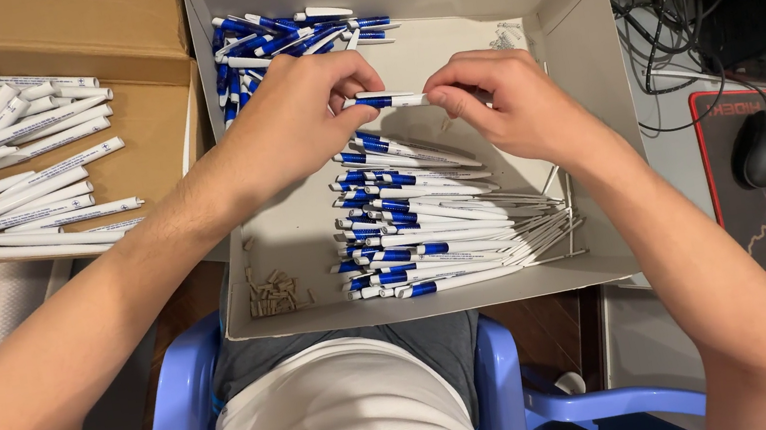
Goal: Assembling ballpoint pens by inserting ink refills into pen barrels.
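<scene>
We pinch one blue-white pen [386, 99] between left hand [293, 122] and right hand [508, 100], fingers closed on its ends, over grey box [564, 6], pen stack [426, 229] by its near edge.

Bright even overhead light, soft shadows, sharp focus, slight edge distortion

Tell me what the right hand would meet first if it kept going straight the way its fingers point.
The right hand points left along the blue-and-white pen it pinches, so it would probably meet the left hand first, which grips the pen's other end. Depth is hard to judge from above.
</scene>
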